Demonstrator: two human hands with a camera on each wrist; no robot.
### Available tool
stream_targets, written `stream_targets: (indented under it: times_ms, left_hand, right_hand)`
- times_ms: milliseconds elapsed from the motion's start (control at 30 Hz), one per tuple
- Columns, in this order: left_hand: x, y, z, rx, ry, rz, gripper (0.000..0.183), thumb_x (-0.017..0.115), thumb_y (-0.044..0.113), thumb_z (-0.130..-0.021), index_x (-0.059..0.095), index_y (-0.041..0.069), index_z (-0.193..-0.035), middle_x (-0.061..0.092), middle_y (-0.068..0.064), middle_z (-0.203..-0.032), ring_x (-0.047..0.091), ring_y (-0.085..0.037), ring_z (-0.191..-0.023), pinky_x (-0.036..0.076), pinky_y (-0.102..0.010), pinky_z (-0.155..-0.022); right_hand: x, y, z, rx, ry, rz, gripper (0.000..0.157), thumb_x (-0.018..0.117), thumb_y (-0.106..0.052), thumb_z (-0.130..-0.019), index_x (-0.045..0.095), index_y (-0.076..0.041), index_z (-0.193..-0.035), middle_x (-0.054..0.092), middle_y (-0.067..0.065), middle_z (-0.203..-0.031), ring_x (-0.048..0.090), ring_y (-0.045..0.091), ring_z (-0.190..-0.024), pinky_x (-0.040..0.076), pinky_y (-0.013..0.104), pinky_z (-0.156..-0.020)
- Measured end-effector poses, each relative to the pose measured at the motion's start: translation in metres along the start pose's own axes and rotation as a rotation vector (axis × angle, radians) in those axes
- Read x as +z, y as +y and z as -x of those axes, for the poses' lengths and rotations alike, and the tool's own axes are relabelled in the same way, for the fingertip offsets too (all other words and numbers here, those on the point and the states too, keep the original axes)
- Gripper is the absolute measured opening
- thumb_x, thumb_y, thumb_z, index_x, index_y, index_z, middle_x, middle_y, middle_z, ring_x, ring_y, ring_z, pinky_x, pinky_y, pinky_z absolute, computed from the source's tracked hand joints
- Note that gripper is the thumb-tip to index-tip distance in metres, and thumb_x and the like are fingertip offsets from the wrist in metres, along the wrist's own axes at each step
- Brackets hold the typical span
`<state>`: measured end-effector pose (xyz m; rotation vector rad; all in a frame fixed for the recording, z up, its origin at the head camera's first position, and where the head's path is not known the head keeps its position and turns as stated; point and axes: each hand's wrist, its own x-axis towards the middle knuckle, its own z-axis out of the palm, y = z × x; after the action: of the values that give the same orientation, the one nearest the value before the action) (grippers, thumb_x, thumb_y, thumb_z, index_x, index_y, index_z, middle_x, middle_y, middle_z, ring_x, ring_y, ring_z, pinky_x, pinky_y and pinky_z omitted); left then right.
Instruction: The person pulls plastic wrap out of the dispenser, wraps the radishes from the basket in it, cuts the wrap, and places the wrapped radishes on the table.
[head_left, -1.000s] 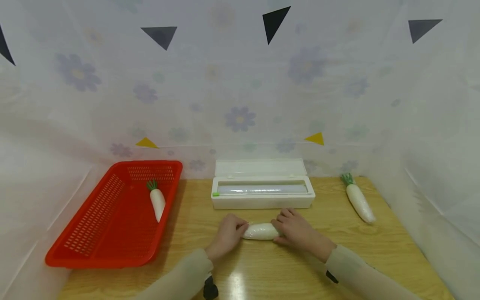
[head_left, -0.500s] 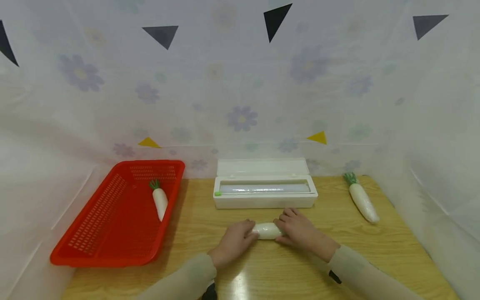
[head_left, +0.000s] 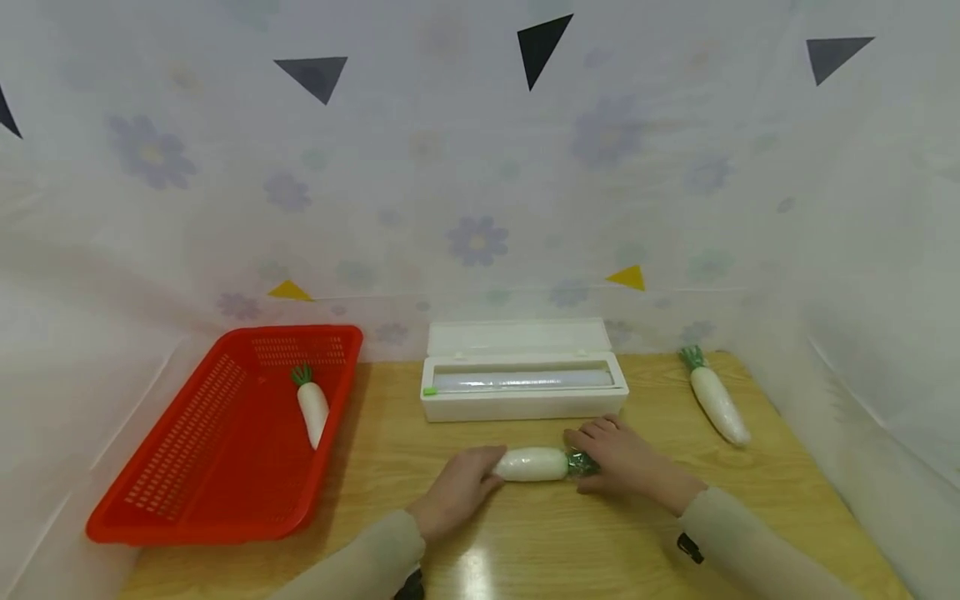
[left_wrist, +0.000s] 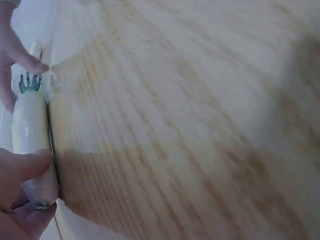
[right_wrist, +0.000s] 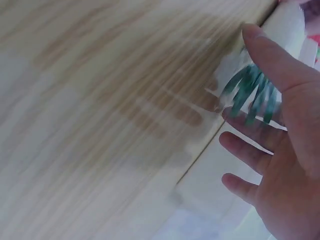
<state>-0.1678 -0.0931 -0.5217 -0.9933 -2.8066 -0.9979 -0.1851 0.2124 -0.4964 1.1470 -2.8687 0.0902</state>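
Observation:
A white radish (head_left: 532, 464) wrapped in shiny clear film lies crosswise on the wooden table. Its green leaves (right_wrist: 250, 95) point right. My left hand (head_left: 456, 492) grips the leafless end; the left wrist view has the thumb on top and fingers beneath. At the leafy end is my right hand (head_left: 633, 462), thumb and fingers spread on either side of the leaves without closing on them. Loose film shows round the leaves in the right wrist view.
Behind the hands stands a white cling film dispenser (head_left: 525, 406), its lid raised. A red basket (head_left: 300, 508) at the left holds an unwrapped-looking radish (head_left: 313, 412). Another film-wrapped radish (head_left: 718, 406) lies at the right. Patterned sheeting (head_left: 480, 167) encloses the table.
My left hand has shifted right and taken a fuller grip on the radish's end. The right hand has slid right off the radish's body, uncovering the green leaves.

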Motion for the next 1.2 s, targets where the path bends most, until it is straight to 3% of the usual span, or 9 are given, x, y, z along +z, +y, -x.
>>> stream_targets:
  times_ms: [167,400,633,767,933,1033,1200]
  left_hand:
    - [-0.006,-0.001,0.004,-0.035,-0.020,0.012,0.044,0.071,0.007,-0.097,0.060,-0.008,-0.138,0.066,-0.020,-0.136,0.064,-0.034,-0.126,0.050,-0.046,-0.107]
    - [-0.014,-0.012,0.010,-0.073,-0.026,0.018,0.043,0.072,0.009,-0.097,0.062,-0.007,-0.136,0.067,-0.021,-0.133,0.065,-0.035,-0.123,0.051,-0.048,-0.105]
    - [-0.019,-0.018,0.012,-0.097,-0.043,0.017,0.043,0.073,0.010,-0.097,0.064,-0.005,-0.136,0.067,-0.020,-0.134,0.065,-0.035,-0.125,0.051,-0.048,-0.105]
    - [-0.020,-0.019,0.013,-0.119,-0.048,0.027,0.043,0.073,0.010,-0.097,0.063,-0.004,-0.137,0.066,-0.020,-0.136,0.064,-0.034,-0.126,0.050,-0.048,-0.106]
    - [-0.020,-0.019,0.014,-0.101,-0.038,0.029,0.043,0.074,0.009,-0.095,0.064,-0.004,-0.136,0.068,-0.019,-0.134,0.065,-0.034,-0.124,0.052,-0.047,-0.104]
    - [-0.019,-0.019,0.014,-0.087,-0.025,0.020,0.043,0.075,0.008,-0.095,0.065,-0.005,-0.134,0.069,-0.019,-0.132,0.067,-0.032,-0.122,0.053,-0.046,-0.102]
    - [-0.017,-0.022,0.016,-0.095,-0.024,0.012,0.043,0.074,0.009,-0.096,0.065,-0.004,-0.135,0.069,-0.018,-0.132,0.067,-0.032,-0.122,0.053,-0.046,-0.103]
  right_hand:
    - [0.001,0.011,0.011,0.059,-0.015,-0.007,0.057,0.085,-0.041,-0.085,0.067,-0.009,-0.128,0.070,0.005,-0.114,0.063,0.029,-0.109,0.045,0.057,-0.102]
    - [0.004,0.016,0.015,0.062,0.054,-0.098,0.038,0.078,-0.028,-0.094,0.070,-0.009,-0.125,0.073,-0.002,-0.106,0.064,0.022,-0.101,0.047,0.055,-0.099]
    - [0.005,0.015,0.012,-0.061,0.210,-0.167,0.015,0.080,-0.014,-0.092,0.074,-0.017,-0.106,0.072,-0.008,-0.099,0.064,0.014,-0.094,0.052,0.046,-0.090]
    - [0.008,0.016,0.011,-0.088,0.282,-0.171,0.013,0.081,-0.010,-0.090,0.075,-0.019,-0.096,0.070,-0.011,-0.092,0.063,0.012,-0.089,0.052,0.043,-0.085]
    - [0.013,0.020,0.011,-0.014,0.281,-0.171,0.015,0.080,-0.012,-0.091,0.073,-0.025,-0.091,0.068,-0.015,-0.089,0.062,0.014,-0.090,0.049,0.046,-0.086]
    - [0.015,0.021,0.011,0.006,0.273,-0.169,0.013,0.079,-0.013,-0.091,0.076,-0.025,-0.092,0.070,-0.015,-0.090,0.061,0.015,-0.091,0.047,0.045,-0.085]
    - [0.018,0.017,0.011,-0.062,0.273,-0.088,0.010,0.079,-0.015,-0.092,0.081,-0.017,-0.102,0.073,-0.008,-0.095,0.060,0.017,-0.093,0.050,0.046,-0.082]
